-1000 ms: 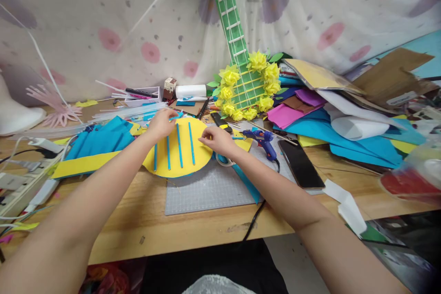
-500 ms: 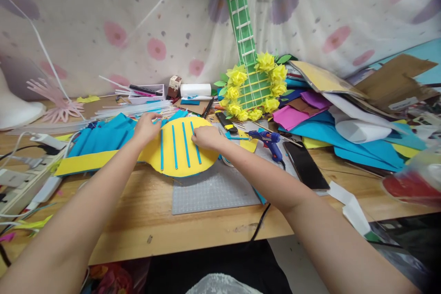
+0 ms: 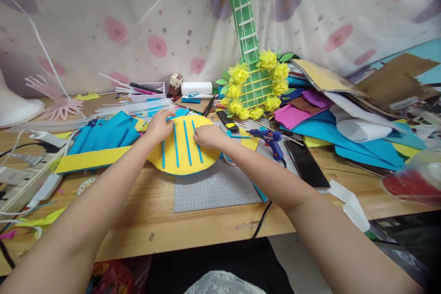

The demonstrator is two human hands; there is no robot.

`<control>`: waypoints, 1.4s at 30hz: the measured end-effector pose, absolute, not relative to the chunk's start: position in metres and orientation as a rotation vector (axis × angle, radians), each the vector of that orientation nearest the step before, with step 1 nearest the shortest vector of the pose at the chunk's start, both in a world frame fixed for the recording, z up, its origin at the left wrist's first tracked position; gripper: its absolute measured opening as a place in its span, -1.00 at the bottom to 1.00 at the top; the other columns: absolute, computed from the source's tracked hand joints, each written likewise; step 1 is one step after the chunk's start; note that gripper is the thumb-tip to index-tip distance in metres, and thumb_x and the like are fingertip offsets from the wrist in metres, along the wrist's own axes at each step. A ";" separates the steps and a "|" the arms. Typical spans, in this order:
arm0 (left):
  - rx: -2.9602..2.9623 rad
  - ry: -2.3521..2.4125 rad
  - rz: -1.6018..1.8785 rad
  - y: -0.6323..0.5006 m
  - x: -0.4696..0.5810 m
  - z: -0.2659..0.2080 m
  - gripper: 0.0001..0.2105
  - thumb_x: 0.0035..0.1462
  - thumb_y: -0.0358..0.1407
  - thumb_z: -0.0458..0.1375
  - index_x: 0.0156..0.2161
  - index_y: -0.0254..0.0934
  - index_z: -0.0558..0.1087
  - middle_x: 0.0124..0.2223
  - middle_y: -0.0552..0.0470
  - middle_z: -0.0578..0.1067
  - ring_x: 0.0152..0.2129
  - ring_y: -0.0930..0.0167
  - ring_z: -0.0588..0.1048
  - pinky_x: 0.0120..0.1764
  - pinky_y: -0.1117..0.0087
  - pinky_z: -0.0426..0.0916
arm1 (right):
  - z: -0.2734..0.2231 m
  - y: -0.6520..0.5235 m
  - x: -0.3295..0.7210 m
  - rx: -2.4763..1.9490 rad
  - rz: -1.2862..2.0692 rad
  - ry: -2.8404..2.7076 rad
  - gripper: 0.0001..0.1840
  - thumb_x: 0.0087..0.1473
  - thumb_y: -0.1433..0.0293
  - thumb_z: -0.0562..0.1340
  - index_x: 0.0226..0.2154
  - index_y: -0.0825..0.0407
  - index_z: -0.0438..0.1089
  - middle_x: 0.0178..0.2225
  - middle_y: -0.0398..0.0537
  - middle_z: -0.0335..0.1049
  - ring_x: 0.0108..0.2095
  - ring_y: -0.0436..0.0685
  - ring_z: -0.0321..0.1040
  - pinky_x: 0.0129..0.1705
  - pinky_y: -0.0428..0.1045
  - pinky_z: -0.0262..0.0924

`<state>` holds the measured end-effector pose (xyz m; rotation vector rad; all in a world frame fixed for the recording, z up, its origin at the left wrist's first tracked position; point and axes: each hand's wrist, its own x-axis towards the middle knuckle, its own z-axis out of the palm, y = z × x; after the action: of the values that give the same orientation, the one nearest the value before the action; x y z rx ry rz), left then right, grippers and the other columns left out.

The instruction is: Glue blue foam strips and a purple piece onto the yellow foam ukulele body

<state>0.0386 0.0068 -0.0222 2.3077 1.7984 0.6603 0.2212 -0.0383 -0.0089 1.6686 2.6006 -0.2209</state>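
Note:
A yellow guitar-shaped cutout (image 3: 181, 149) with blue edging lies partly on the grey cutting mat (image 3: 217, 193). Several thin blue strips run lengthwise over its rounded body. My left hand (image 3: 160, 127) rests at the far left edge of the body, fingers apart near the top of a blue strip (image 3: 176, 147). At the rightmost blue strip (image 3: 198, 147), my right hand (image 3: 207, 137) is closed, its fingertips pinched against the strip's upper part. The cutout's long yellow neck (image 3: 93, 159) reaches left, partly hidden behind my left forearm.
A blue glue gun (image 3: 270, 140) and a black phone (image 3: 306, 164) lie to the right. Behind stands a green paper guitar (image 3: 246, 27) with yellow flowers. Blue crumpled paper (image 3: 105, 134), a power strip (image 3: 25, 179) and piled coloured sheets (image 3: 347, 133) flank the work area.
My left hand has moved right along the cutout's far edge, from the leftmost strip toward the second. My right hand stays at the rightmost strip. The view has shifted slightly.

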 end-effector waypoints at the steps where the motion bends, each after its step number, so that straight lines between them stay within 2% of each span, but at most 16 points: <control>1: 2.317 1.792 0.661 0.007 0.038 -0.023 -0.68 0.01 -0.38 -0.03 -0.11 -0.27 0.41 -0.01 -0.06 0.39 -0.01 0.31 0.31 0.05 0.30 0.16 | -0.009 -0.039 0.221 1.672 -0.219 2.604 -0.55 0.12 0.37 -0.09 -0.20 0.17 0.45 -0.16 0.19 0.44 -0.14 0.27 0.37 -0.20 0.05 0.20; 5: 2.394 1.725 0.651 0.004 0.041 -0.024 -0.70 0.02 -0.34 -0.02 -0.13 -0.27 0.43 -0.02 -0.06 0.41 0.00 0.30 0.31 0.06 0.28 0.16 | -0.015 -0.039 0.222 1.689 -0.187 2.642 -0.56 0.12 0.38 -0.09 -0.19 0.15 0.44 -0.16 0.18 0.44 -0.14 0.25 0.37 -0.17 0.05 0.19; 9: 2.596 1.404 0.516 -0.001 0.054 -0.023 -0.72 0.04 -0.27 0.01 -0.15 -0.23 0.45 -0.03 -0.02 0.43 -0.01 0.31 0.32 0.07 0.25 0.14 | -0.024 -0.037 0.224 1.698 -0.160 2.665 -0.54 0.15 0.37 -0.11 -0.15 0.17 0.42 -0.16 0.23 0.43 -0.14 0.27 0.37 -0.16 0.08 0.18; 13: 2.730 1.174 0.320 -0.007 0.068 -0.025 -0.66 0.08 -0.28 -0.02 -0.05 -0.23 0.42 0.03 -0.04 0.42 0.03 0.32 0.30 0.11 0.22 0.08 | -0.031 -0.036 0.226 1.668 -0.131 2.691 -0.54 0.17 0.36 -0.13 -0.12 0.18 0.38 -0.13 0.25 0.41 -0.10 0.24 0.34 -0.13 0.06 0.16; 17: 2.766 1.135 0.163 -0.008 0.071 -0.027 -0.62 0.13 -0.31 -0.11 0.03 -0.19 0.36 0.12 0.02 0.35 0.11 0.35 0.22 0.16 0.12 -0.05 | -0.032 -0.036 0.227 1.672 -0.124 2.708 -0.55 0.18 0.37 -0.14 -0.12 0.17 0.36 -0.12 0.21 0.41 -0.11 0.23 0.34 -0.13 0.06 0.14; 21: 2.771 1.134 0.077 -0.008 0.069 -0.030 -0.58 0.14 -0.32 -0.13 0.10 -0.17 0.30 0.17 0.04 0.27 0.15 0.36 0.16 0.18 0.13 -0.07 | -0.032 -0.041 0.231 1.715 -0.163 2.770 -0.57 0.19 0.32 -0.12 -0.12 0.13 0.35 -0.11 0.15 0.41 -0.13 0.20 0.34 -0.15 0.03 0.12; 24: 2.768 1.144 0.084 -0.008 0.068 -0.033 -0.57 0.16 -0.29 -0.15 0.12 -0.19 0.27 0.19 0.02 0.23 0.17 0.37 0.13 0.18 0.16 -0.08 | -0.036 -0.047 0.239 1.811 -0.258 2.847 -0.64 0.18 0.28 -0.07 -0.22 0.08 0.36 -0.17 0.08 0.43 -0.19 0.14 0.32 -0.22 -0.02 0.09; 27: 2.753 1.159 0.100 -0.009 0.067 -0.035 -0.57 0.20 -0.26 -0.19 0.14 -0.16 0.24 0.20 0.03 0.22 0.18 0.37 0.11 0.18 0.15 -0.09 | -0.043 -0.055 0.250 1.918 -0.362 2.945 -0.71 0.13 0.25 0.03 -0.41 0.06 0.34 -0.34 -0.02 0.42 -0.31 0.07 0.29 -0.31 -0.06 0.04; 30: 2.743 1.173 0.104 -0.011 0.067 -0.035 -0.57 0.21 -0.23 -0.20 0.14 -0.14 0.24 0.21 0.04 0.22 0.18 0.36 0.09 0.18 0.12 -0.10 | -0.049 -0.061 0.258 1.854 -0.458 3.087 -0.70 0.06 0.18 0.12 -0.51 0.06 0.28 -0.45 -0.09 0.36 -0.39 0.02 0.22 -0.34 -0.08 -0.02; 35: 2.736 1.177 0.117 -0.010 0.066 -0.033 -0.57 0.20 -0.22 -0.20 0.14 -0.16 0.25 0.20 0.05 0.22 0.19 0.33 0.07 0.18 0.14 -0.09 | -0.054 -0.063 0.259 1.799 -0.467 3.174 -0.63 0.03 0.12 0.14 -0.57 0.07 0.22 -0.51 -0.12 0.29 -0.42 0.01 0.15 -0.34 -0.08 -0.08; 42: 2.741 1.161 0.096 -0.008 0.067 -0.033 -0.55 0.20 -0.21 -0.20 0.15 -0.22 0.24 0.21 0.02 0.21 0.20 0.33 0.04 0.18 0.18 -0.09 | -0.057 -0.062 0.259 1.785 -0.474 3.182 -0.63 0.04 0.12 0.15 -0.56 0.07 0.23 -0.51 -0.12 0.27 -0.41 0.01 0.14 -0.34 -0.07 -0.10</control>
<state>0.0670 -0.0083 -0.0335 2.7413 1.1606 0.0962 0.2594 -0.0622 -0.0575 1.7845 3.1822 -0.4744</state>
